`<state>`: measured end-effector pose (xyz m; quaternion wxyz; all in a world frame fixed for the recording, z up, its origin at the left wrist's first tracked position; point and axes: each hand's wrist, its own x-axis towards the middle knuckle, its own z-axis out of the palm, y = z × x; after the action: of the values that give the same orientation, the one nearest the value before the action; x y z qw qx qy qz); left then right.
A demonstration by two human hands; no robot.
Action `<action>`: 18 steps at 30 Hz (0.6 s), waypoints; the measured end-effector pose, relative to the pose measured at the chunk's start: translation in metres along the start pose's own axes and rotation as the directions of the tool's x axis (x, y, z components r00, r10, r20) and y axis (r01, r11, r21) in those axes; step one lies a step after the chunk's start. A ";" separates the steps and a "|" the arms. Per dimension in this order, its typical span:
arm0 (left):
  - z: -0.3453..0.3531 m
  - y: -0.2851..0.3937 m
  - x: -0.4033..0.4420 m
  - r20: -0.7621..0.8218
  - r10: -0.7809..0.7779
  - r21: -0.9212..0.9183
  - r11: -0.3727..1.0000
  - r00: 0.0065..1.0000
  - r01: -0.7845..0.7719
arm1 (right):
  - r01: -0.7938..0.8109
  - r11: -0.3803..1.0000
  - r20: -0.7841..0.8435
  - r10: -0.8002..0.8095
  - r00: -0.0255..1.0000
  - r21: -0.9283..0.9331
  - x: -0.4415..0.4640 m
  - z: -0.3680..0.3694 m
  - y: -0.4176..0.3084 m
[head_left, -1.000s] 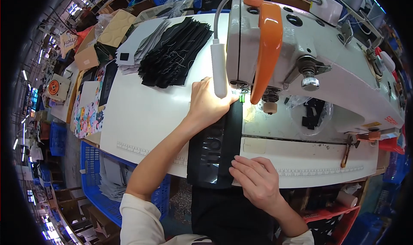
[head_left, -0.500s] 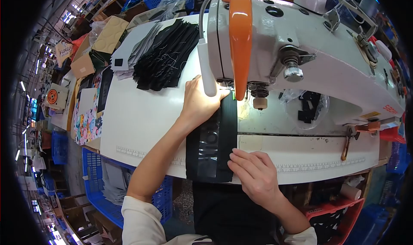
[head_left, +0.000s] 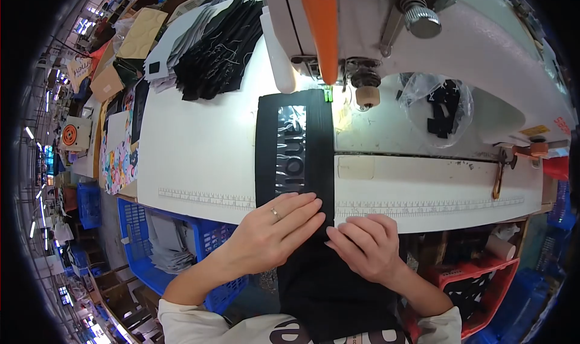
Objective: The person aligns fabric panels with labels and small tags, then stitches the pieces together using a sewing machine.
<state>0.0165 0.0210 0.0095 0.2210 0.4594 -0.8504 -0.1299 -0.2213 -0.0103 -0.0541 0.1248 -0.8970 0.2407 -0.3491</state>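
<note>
A black fabric panel with a clear plastic strip down its middle lies on the white table, its far right corner beside the orange-guarded needle area of the sewing machine. Across the panel's near end, my left hand rests flat with fingers stretched out and a ring on one finger. At the near right edge, my right hand has its fingers curled with the tips on the fabric; its thumb is mostly hidden. A small green piece shows at the panel's far right corner.
Stacked black fabric pieces and grey sheets lie at the far left. A plastic bag with black pieces sits under the machine arm. A ruler strip runs along the front edge. Blue and red baskets stand below.
My left hand has come back from beside the needle area to the panel's near end. My right hand stays near the right edge. The view has shifted, so the machine appears higher.
</note>
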 end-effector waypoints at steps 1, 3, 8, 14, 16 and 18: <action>0.002 0.001 0.000 -0.009 0.018 0.046 0.999 1.000 -0.017 | 0.016 1.000 0.017 -0.016 1.000 -0.026 -0.002 0.000 0.000; 0.006 0.002 0.000 -0.023 0.056 0.144 0.988 0.998 -0.052 | 0.032 0.998 0.033 -0.030 0.999 -0.052 -0.004 0.000 -0.001; 0.009 0.004 -0.001 -0.010 0.121 0.252 0.961 0.993 -0.114 | 0.009 0.999 -0.024 -0.011 1.000 -0.051 -0.002 0.003 -0.004; 0.012 0.003 0.000 -0.020 0.193 0.296 0.938 0.981 -0.179 | -0.012 1.000 0.013 0.013 1.000 -0.026 -0.003 0.001 -0.005; 0.011 0.003 0.000 -0.013 0.207 0.294 0.936 0.978 -0.194 | -0.010 1.000 0.017 0.010 1.000 -0.026 -0.002 0.001 -0.004; 0.010 0.003 0.001 0.003 0.216 0.295 0.933 0.976 -0.207 | -0.006 1.000 0.026 0.007 1.000 -0.025 0.000 0.000 -0.004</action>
<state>0.0090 0.0218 0.0019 0.1753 0.3949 -0.9014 0.0290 -0.2202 -0.0065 -0.0525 0.1177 -0.9023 0.2462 -0.3337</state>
